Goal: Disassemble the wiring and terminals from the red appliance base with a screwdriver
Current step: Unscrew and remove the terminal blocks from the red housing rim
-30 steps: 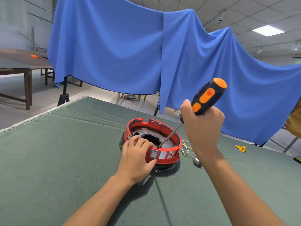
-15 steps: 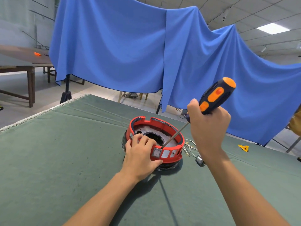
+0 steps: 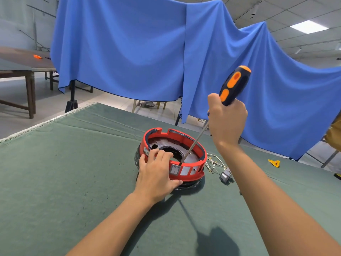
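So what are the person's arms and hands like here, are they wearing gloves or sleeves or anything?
No gloves and no sleeves are visible: both forearms are bare right to the bottom of the picture. The left hand and the right hand are bare too, and no watch, ring, bracelet or strap shows on either wrist or on the fingers that can be seen.

Bright overhead light – sharp, wide-angle edges bowed.

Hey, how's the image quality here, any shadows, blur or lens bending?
Head view: sharp, evenly lit; soft arm shadows on the green table cover under the right hand; wide-angle bending curves the blue cloth and ceiling.
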{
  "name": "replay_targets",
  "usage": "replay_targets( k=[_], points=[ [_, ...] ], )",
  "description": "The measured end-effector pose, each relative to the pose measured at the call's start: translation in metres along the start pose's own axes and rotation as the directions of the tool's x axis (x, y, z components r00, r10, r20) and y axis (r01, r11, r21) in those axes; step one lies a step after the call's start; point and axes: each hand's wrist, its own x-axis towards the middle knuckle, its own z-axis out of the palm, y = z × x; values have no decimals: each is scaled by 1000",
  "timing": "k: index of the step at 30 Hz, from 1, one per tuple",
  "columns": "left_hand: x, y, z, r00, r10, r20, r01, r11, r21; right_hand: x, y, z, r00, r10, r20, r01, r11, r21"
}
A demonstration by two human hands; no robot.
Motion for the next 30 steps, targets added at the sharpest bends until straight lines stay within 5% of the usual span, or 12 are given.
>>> replay_targets(
  k=[8, 17, 30],
  points=[
    [0, -1, 0, 1000, 6, -16, -6, 999, -33, 14, 7, 6, 990, 135, 47, -134, 991, -26],
    [0, -3, 0, 1000, 11, -17, -12, 998, -58, -32, -5, -12, 975, -207, -76, 214, 971, 106],
    [0, -2, -1, 1000, 4, -22, -5, 999, -46, -48, -5, -18, 941, -328, -87, 336, 936, 104]
  ],
)
